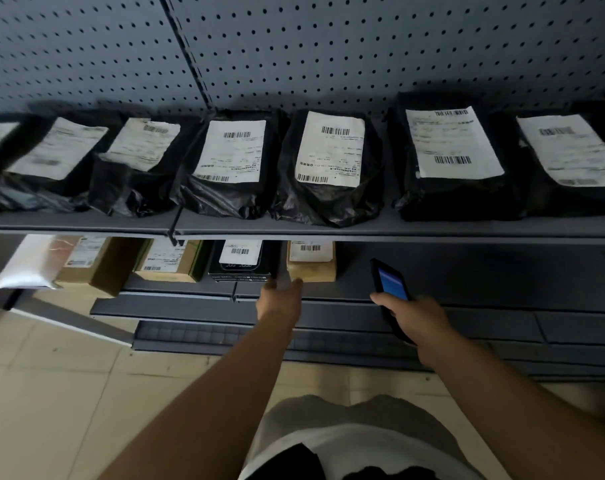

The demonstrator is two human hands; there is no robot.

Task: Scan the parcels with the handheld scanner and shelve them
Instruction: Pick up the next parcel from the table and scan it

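We are judging the job to be well along. Ahead of our left hand (281, 295), above its fingers, black poly-bag parcels (332, 168) are sitting side by side along the upper shelf (329, 226), labels up. Our left fingers are reaching out nearly straight and gripping nothing; their tips are lying at the front lower edge of a small brown cardboard parcel (311, 263) on the lower shelf (432, 285), though we cannot tell if they are touching it.

Our right hand (415, 315) is wrapping its fingers round the handheld scanner (391, 282), the blue screen facing us and the head pointing towards the shelf.

Left of our left fingers a black box (240, 263), a green-edged carton (171, 259), a brown carton (86, 261) and a silver mailer (27, 263) are filling the row. Right of the brown parcel the lower shelf is lying bare, so room remains. The upper shelf's lip is overhanging the labels below, possibly hampering a scan.
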